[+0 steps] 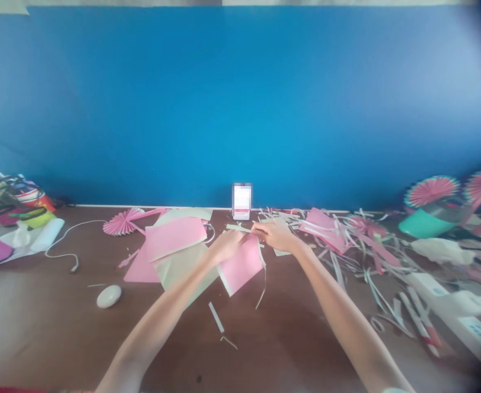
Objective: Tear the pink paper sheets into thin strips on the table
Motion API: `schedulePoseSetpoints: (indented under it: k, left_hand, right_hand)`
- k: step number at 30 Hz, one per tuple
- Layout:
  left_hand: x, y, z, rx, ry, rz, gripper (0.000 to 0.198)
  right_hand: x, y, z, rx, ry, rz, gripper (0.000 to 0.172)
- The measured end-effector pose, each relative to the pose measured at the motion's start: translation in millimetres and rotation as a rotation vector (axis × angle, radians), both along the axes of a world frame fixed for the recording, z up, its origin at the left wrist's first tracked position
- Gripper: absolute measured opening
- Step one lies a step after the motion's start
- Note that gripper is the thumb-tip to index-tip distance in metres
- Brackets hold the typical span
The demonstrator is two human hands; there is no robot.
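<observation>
Left hand (232,242) and right hand (277,234), fingers curled, pinch pink sheet (242,268) near top; white strip (265,281) beside it.

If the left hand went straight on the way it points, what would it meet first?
Most likely the right hand, close beside it at the upper edge of the pink paper sheet, though depth is unclear.

I note a craft workspace, home or office undetermined: brown desk (285,338), blue panel (224,109) along far edge, pleated pink fan (120,224) near it, paper strips (337,270) toward right edge.
</observation>
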State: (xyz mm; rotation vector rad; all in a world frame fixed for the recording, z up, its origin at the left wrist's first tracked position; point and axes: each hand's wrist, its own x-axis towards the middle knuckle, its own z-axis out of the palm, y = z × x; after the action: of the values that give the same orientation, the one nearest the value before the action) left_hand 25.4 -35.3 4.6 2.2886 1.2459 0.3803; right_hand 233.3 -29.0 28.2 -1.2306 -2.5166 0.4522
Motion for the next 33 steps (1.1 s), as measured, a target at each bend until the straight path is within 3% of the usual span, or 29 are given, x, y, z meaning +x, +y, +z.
schedulePoseSetpoints:
  k: [9,15,20,26,33]
  left_hand:
    - [1,0,4.0,0.014,-0.021,-0.047,0.058]
    - [-6,0,9.7,-0.084,0.014,-0.067,0.054]
    - [-3,-2,9.2,-0.066,0.048,-0.035,0.057]
    - [1,-5,9.7,-0.059,0.080,-0.061,0.060]
    - [-8,2,18.1,-0.210,0.021,-0.212,0.052]
  right_hand:
    - [1,3,-3.7,-0.006,0.001,0.042,0.042]
    - [5,6,-5.8,-0.021,0.020,0.053,0.043]
    - [2,7,-8.8,0.049,0.070,0.077,0.041]
    - [-3,1,-3.2,0.005,0.047,0.091,0.036]
    - [1,4,-5.8,-0.071,0.019,0.098,0.038]
